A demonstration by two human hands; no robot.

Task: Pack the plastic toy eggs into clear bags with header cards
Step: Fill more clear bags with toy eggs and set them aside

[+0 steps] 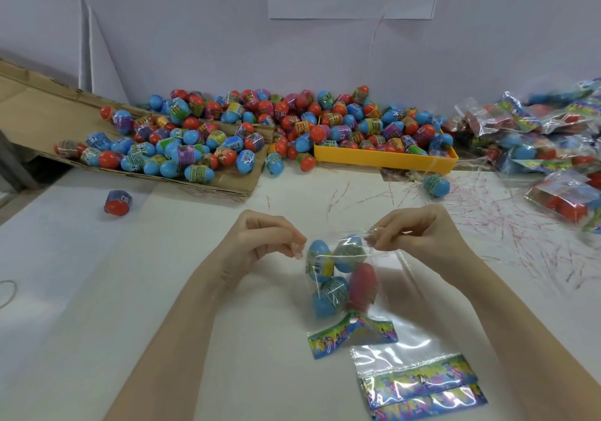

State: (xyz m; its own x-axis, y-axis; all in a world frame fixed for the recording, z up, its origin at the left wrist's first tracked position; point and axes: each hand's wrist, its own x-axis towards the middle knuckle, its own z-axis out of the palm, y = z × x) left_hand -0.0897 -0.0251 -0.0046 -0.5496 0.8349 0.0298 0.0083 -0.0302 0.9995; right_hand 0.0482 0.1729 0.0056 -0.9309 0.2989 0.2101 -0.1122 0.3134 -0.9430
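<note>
A clear bag (pixel 359 302) holding several blue and red toy eggs (pixel 320 264) hangs upside down over the white table, its colourful header card (pixel 353 334) at the bottom touching the table. My left hand (pixel 270 241) pinches the left corner of the bag's open edge. My right hand (pixel 419 232) pinches the right corner. A big heap of loose eggs (pixel 292 127) lies at the back.
A flattened cardboard box (pixel 39 114) at back left and a yellow tray (pixel 385 160) carry eggs. Packed bags (pixel 533 134) pile up at the right. Empty bags with header cards (pixel 422 385) lie near my right forearm. Stray eggs (pixel 117 202) and red-striped strips (pixel 487 212) litter the table.
</note>
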